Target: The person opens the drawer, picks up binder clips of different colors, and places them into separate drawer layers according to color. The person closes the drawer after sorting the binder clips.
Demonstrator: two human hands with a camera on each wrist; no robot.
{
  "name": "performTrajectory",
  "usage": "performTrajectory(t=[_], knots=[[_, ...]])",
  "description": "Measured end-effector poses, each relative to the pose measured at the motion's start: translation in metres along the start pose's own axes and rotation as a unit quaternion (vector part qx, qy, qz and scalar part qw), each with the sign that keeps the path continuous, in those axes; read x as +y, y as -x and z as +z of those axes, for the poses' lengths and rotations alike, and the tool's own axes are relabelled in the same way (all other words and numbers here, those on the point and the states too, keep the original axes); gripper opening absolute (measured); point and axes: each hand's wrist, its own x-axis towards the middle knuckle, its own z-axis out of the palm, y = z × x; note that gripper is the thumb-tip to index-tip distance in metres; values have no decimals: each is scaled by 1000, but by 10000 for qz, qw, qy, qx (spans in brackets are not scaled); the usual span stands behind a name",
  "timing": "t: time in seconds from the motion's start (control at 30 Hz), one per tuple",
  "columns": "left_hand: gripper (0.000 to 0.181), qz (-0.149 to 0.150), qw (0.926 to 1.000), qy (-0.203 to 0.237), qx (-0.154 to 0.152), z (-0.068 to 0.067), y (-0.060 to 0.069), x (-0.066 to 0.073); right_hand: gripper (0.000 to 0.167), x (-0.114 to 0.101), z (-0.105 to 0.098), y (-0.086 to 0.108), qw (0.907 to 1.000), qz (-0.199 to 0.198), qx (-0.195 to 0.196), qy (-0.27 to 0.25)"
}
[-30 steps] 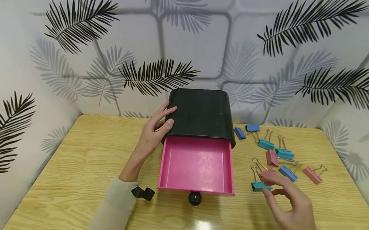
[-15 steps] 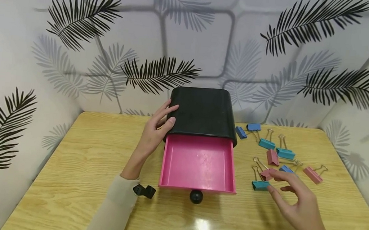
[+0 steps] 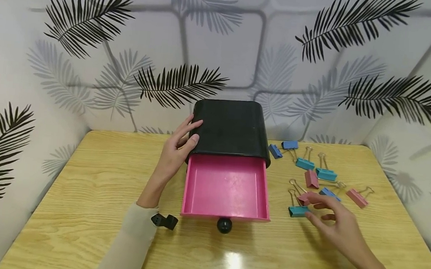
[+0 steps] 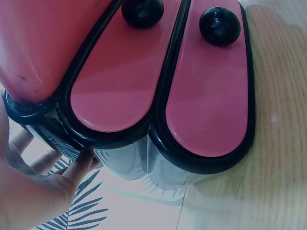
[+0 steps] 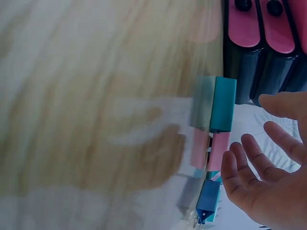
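Observation:
My left hand (image 3: 172,156) rests on the left side and top edge of a black cabinet (image 3: 231,127). Its pulled-out top drawer (image 3: 228,192) is pink, with a black knob (image 3: 224,225) in front. Two lower drawer fronts (image 4: 124,86) look pushed in, seen from the left wrist. To the right, my right hand (image 3: 345,229) hovers beside a teal binder clip (image 3: 297,211), thumb and forefinger apart. From the head, its forefinger partly covers a pink binder clip (image 3: 303,199); the right wrist view shows a gap between the hand (image 5: 268,172) and the clips.
Several more binder clips lie behind the right hand, among them a blue one (image 3: 330,193), a teal one (image 3: 326,173) and a pink one (image 3: 357,198). Another blue clip (image 3: 275,151) is close to the cabinet's right side. A patterned backdrop (image 3: 222,46) rises behind the wooden table (image 3: 92,209).
The head view has shifted slightly. My right hand drew back a little from the clips, then came forward so its forefinger overlaps the pink clip again. The left hand keeps its place on the cabinet.

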Motion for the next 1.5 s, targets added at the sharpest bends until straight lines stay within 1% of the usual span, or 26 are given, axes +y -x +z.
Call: performTrajectory(t=[0.17,0.3,0.53,0.7,0.9,1.07,1.2,1.3,1.4,1.5], knots=[[44,7,10000,2,-37,-2,1,-1,43,4,4,-3,9992,-24,-301,-256],[44,-64,10000,-2,9,-4,2,-1,42,6,9,-7,9981,-186,-465,-363],[44,-33,10000,-22,78,-7,2,-1,39,11,14,-17,9972,-554,-487,-83],[44,-9,10000,-29,95,-8,1,0,37,14,16,-22,9963,-645,-558,36],[44,13,9999,-31,105,-8,-1,2,33,15,15,-25,9958,-693,-583,122],[43,9,10000,15,60,-6,-1,1,27,16,12,-22,9959,-595,-673,111],[43,49,10000,62,37,-3,0,-1,25,16,8,-20,9961,-450,-756,-75],[43,73,9999,66,21,-2,0,-2,26,15,5,-20,9957,-366,-790,-323],[44,54,10000,44,-2,-2,0,-2,27,13,4,-21,9951,-424,-773,-453],[44,29,10000,46,-31,-2,-1,-2,29,8,1,-23,9952,-569,-643,-469]])
